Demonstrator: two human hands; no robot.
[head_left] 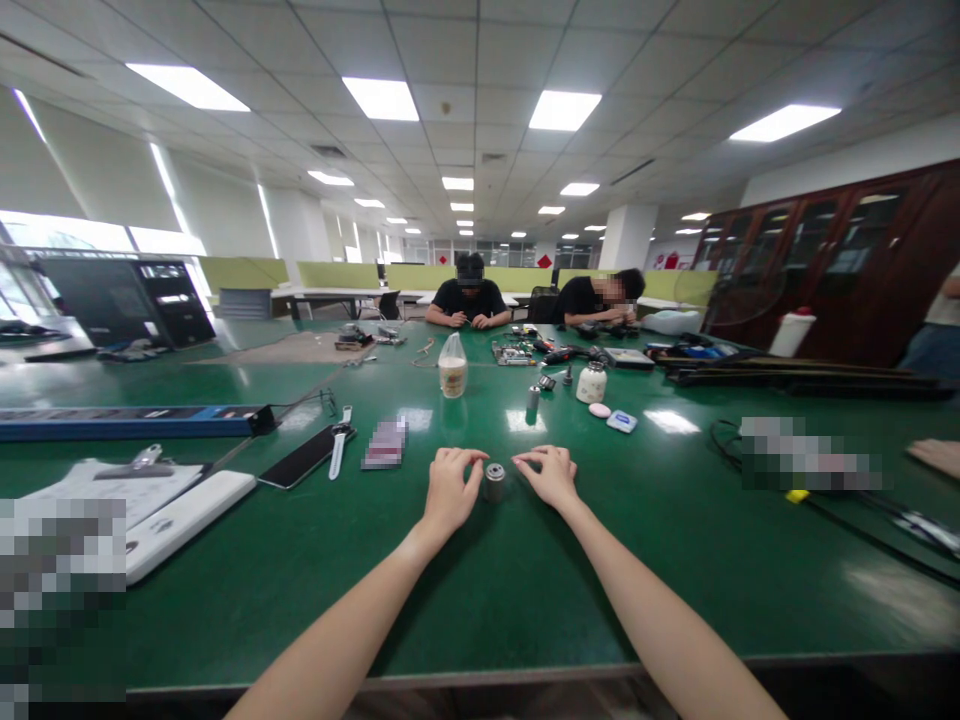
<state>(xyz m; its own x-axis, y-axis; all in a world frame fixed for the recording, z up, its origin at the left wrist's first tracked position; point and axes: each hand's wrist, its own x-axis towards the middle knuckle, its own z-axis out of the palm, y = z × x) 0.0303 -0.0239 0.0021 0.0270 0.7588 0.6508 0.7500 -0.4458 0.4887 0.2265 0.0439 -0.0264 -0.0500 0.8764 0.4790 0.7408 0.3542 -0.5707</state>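
Observation:
A small grey metal cylinder (494, 482) stands upright on the green table (525, 590), straight ahead of me. My left hand (448, 489) rests just left of it, fingers curled with the fingertips close to or touching its side. My right hand (550, 474) lies just right of it, fingers bent toward the cylinder; whether they touch it is unclear. Neither hand lifts the cylinder off the table.
Beyond my hands stand a plastic-covered cup (453, 368), a white jar (592, 383) and small metal parts (533, 397). A phone (304, 457), a watch (340, 441) and a white clipboard (180, 515) lie at left, cables (862, 515) at right. Two people sit at the far side.

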